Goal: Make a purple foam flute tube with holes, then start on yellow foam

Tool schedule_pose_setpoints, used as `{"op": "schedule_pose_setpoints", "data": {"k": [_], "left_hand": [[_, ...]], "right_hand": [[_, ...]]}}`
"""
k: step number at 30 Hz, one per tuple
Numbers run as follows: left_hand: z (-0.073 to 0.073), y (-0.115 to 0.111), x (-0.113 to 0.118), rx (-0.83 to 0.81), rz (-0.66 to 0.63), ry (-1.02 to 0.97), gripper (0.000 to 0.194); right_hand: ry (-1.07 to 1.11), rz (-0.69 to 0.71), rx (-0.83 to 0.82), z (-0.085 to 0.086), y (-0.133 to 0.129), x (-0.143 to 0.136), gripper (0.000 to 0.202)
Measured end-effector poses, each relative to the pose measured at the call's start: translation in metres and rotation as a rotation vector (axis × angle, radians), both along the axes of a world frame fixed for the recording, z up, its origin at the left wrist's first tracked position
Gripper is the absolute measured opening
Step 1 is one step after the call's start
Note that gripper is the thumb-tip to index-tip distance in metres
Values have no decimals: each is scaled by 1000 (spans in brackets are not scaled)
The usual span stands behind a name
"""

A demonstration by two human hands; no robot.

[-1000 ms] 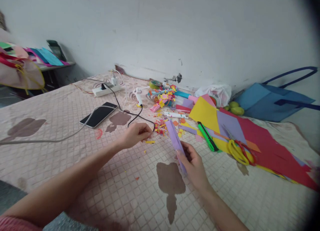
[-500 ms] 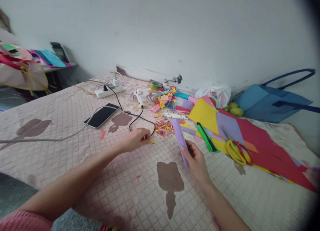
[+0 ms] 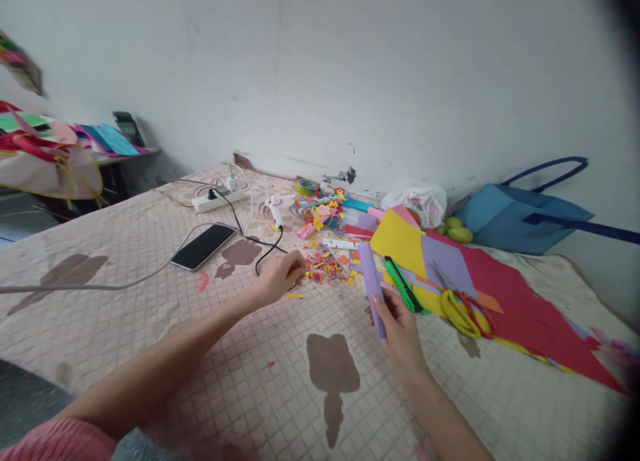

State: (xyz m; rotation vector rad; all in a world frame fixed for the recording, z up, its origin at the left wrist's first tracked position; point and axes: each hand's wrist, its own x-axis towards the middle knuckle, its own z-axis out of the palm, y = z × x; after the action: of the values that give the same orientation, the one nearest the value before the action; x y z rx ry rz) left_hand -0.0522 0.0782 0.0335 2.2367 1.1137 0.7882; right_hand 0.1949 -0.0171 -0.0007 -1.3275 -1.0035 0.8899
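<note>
My right hand is closed round the lower end of a folded purple strip, which looks like craft paper or foam sheet and stands tilted up from the fingers. My left hand has its fingers curled together beside a heap of small yellow, red and orange scraps; whatever may be between the fingertips is hidden. A thin yellow scrap lies just below that hand. To the right of the purple strip rest a green utility knife and yellow-and-red-handled scissors.
Behind the scraps lie a white hot glue gun and a pile of paper flowers. A phone and a power strip with cables occupy the left. Coloured sheets and a blue bag are at the right.
The camera view has shifted, so the scene sits lower. My left hand has come nearer the scrap heap. My right hand has moved the purple strip slightly right, closer to the utility knife.
</note>
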Motion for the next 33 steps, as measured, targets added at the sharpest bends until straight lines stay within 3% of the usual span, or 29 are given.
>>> {"op": "schedule_pose_setpoints", "data": {"k": [3, 7, 9, 14, 16, 19, 21, 24, 27, 31, 33], "left_hand": [[11, 25, 23, 41, 0, -59, 13], [15, 54, 53, 91, -96, -85, 16], [14, 56, 60, 92, -104, -97, 3], [4, 26, 59, 40, -97, -160, 26], [1, 7, 58, -27, -155, -205, 36], [-2, -12, 58, -380, -282, -517, 48], [-3, -16, 56, -473, -231, -596, 46], [-6, -15, 50, -467, -98, -572, 34], [-7, -14, 44, -458, -46, -532, 41], [-3, -25, 44, -569, -131, -586, 38], [0, -31, 46, -649, -194, -697, 47]], "right_hand": [[45, -62, 27, 2, 2, 4, 32], [-13, -64, 70, -1, 3, 8, 34], [-59, -42, 68, -3, 3, 9, 35], [-109, -11, 70, -2, -1, 0, 38], [-119, 26, 78, 1, -4, -8, 38], [-112, 101, 86, 4, -9, -20, 37], [-107, 131, 83, 5, -12, -25, 35], [-102, 130, 76, 5, -13, -26, 34], [-109, 128, 70, 3, -13, -26, 34], [-113, 182, 52, 3, -17, -31, 36], [-112, 212, 38, 4, -20, -35, 36]]}}
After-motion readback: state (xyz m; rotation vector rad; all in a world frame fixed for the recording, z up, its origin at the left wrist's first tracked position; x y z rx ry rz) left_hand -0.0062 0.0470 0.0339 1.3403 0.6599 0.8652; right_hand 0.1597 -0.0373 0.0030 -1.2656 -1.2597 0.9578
